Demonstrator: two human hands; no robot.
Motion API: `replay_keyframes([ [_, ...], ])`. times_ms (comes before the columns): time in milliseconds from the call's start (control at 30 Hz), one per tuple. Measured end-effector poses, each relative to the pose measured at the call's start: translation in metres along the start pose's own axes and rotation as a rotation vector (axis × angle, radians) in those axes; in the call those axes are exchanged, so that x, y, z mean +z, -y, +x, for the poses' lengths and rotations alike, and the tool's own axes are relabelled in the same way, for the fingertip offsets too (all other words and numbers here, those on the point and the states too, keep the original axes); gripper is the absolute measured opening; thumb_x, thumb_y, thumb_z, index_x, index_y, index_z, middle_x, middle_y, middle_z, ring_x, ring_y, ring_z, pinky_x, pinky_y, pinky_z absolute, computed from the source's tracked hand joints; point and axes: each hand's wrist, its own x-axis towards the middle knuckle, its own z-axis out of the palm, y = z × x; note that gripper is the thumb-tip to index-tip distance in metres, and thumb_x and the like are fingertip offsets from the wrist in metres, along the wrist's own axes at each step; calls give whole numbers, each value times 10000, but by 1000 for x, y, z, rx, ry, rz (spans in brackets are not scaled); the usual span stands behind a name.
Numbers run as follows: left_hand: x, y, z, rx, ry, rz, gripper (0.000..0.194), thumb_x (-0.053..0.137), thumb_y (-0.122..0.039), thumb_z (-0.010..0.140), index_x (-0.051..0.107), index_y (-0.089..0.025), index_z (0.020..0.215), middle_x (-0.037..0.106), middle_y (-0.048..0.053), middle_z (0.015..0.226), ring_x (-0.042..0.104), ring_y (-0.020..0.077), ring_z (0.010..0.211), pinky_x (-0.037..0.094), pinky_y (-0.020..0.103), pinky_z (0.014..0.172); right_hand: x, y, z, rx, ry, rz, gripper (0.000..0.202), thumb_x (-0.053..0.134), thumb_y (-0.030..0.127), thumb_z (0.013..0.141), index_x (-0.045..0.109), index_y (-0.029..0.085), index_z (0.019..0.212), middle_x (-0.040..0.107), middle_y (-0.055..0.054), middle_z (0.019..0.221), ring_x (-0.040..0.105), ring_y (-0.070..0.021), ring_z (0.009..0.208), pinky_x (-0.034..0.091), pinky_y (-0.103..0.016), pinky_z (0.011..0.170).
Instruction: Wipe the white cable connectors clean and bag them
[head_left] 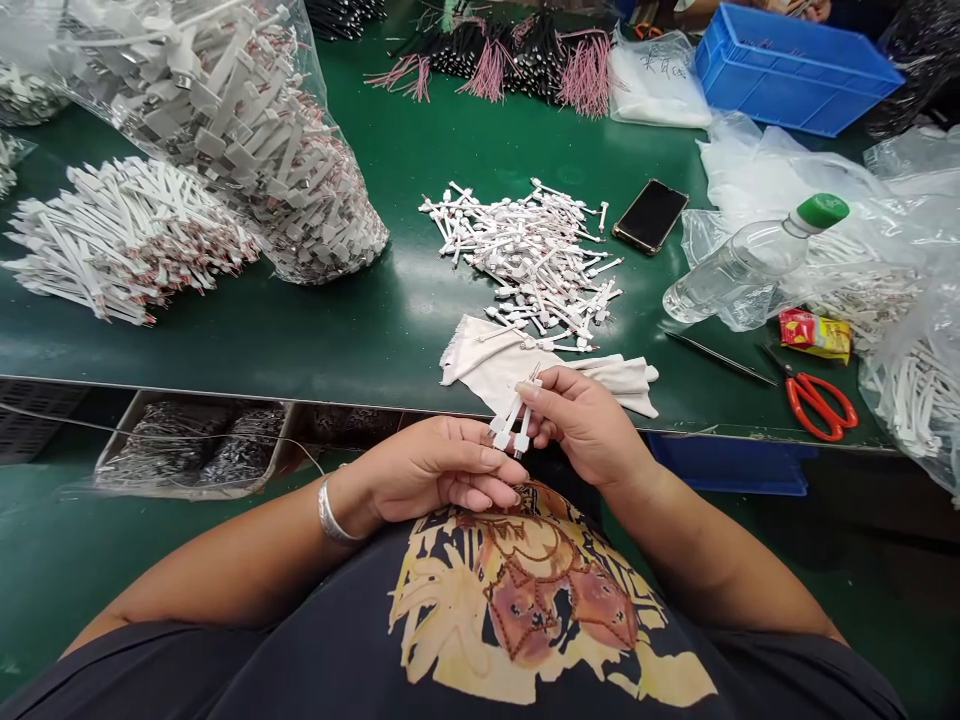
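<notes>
My right hand (589,420) pinches a few short white cables (511,420) between thumb and fingers near their bare wire ends. Their connector ends point down toward my left hand (450,465), whose thumb and curled fingers close on them from the left. Just beyond my hands a cream cloth (480,365) lies crumpled at the table edge. Behind it spreads a loose pile of short white cables (536,255) with small plugs.
At left, a clear bag of white connectors (255,140) leans beside stacked white cables (120,240). To the right are a phone (651,215), a tilted bottle (739,265), tweezers (720,358), red-handled scissors (821,405) and a blue bin (787,80). Black cables (517,60) lie at the back.
</notes>
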Motion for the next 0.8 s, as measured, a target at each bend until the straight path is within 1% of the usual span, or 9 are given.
replay_keyframes([
  [167, -3, -5, -8, 48, 64, 255, 341, 718, -276, 766, 631, -180, 1082, 701, 72, 1002, 685, 144, 833, 531, 178, 658, 7, 4, -2, 6, 30, -80, 287, 729, 403, 723, 562, 170, 729, 595, 44, 556, 522, -52, 454, 402, -137, 406],
  [267, -1, -16, -24, 293, 117, 533, 390, 611, -324, 861, 568, -220, 1234, 639, 69, 1148, 604, 164, 1022, 477, 255, 859, 17, 8, -7, -88, 121, -242, 233, 679, 389, 782, 608, 170, 749, 595, 26, 592, 521, -65, 501, 432, -172, 462],
  [333, 0, -24, -35, 444, 108, 681, 360, 519, -347, 916, 577, -209, 1243, 627, 61, 1146, 560, 167, 1054, 416, 281, 941, 24, 11, -9, -271, 168, -367, 157, 655, 335, 814, 639, 183, 781, 598, 16, 648, 537, -78, 561, 456, -199, 525],
  [467, -2, -34, -50, 479, 82, 821, 351, 482, -397, 923, 655, -151, 1104, 652, 63, 977, 559, 156, 899, 423, 283, 875, 37, 18, -8, -706, 212, -508, 75, 644, 203, 828, 690, 249, 866, 584, 10, 765, 556, -97, 712, 468, -225, 660],
  [600, 2, -44, -69, 400, 34, 1032, 359, 497, -432, 904, 699, -138, 943, 656, 43, 797, 555, 130, 741, 437, 236, 718, 47, 21, -6, -815, 269, -525, 176, 640, 176, 835, 711, 301, 937, 561, 11, 772, 540, -98, 762, 460, -215, 686],
  [667, 8, -56, -89, 475, -146, 1226, 360, 494, -439, 900, 697, -150, 972, 669, 44, 815, 569, 139, 743, 444, 236, 686, 49, 19, -6, -795, 279, -477, 233, 639, 192, 837, 681, 317, 1030, 567, 0, 865, 548, -103, 794, 462, -213, 660],
  [700, 12, -65, -102, 581, -315, 1337, 357, 497, -439, 898, 697, -155, 979, 679, 49, 852, 578, 149, 771, 451, 246, 703, 49, 18, -6, -784, 279, -455, 285, 637, 199, 839, 650, 325, 1093, 566, -9, 930, 552, -106, 817, 461, -212, 640],
  [733, 15, -77, -116, 735, -532, 1437, 346, 505, -431, 894, 697, -160, 990, 687, 52, 906, 584, 157, 812, 453, 259, 743, 49, 17, -6, -776, 276, -443, 329, 633, 203, 841, 618, 331, 1144, 559, -18, 988, 554, -109, 835, 460, -210, 624],
  [800, 18, -109, -145, 1050, -1089, 1602, 331, 530, -397, 883, 701, -153, 1027, 692, 64, 955, 582, 168, 859, 434, 293, 810, 49, 15, -7, -771, 266, -443, 345, 620, 200, 847, 593, 326, 1168, 550, -28, 1044, 558, -112, 860, 460, -206, 611],
])
